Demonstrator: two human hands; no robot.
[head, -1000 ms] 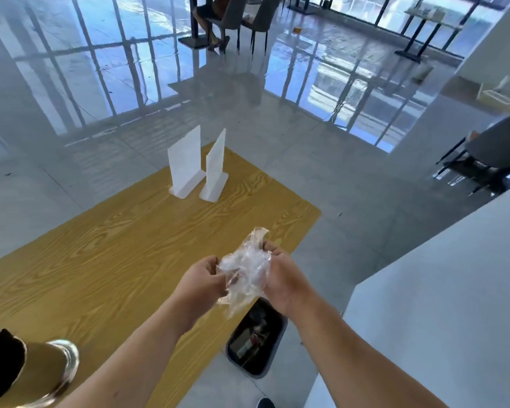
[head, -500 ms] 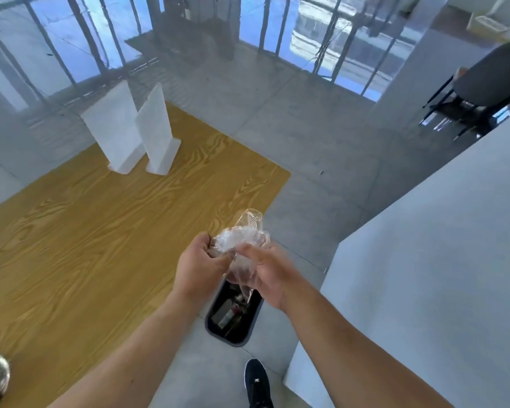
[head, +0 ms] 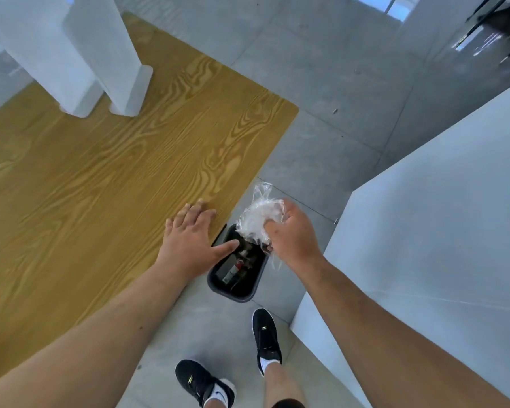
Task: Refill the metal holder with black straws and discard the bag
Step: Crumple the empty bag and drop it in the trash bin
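My right hand grips a crumpled clear plastic bag and holds it directly above a dark bin on the floor. The bin stands just off the wooden table's right edge and has some rubbish inside. My left hand is open with fingers spread, its palm over the table's right edge and its thumb pointing toward the bin. The metal holder and the black straws are out of view.
The wooden table fills the left side, with two white upright sign stands at its far end. A pale counter runs along the right. My two feet in black shoes stand on the grey floor near the bin.
My left hand has let go of the bag and spread open over the table edge. My right hand alone now holds the bag, lower over the bin. My view has tilted down.
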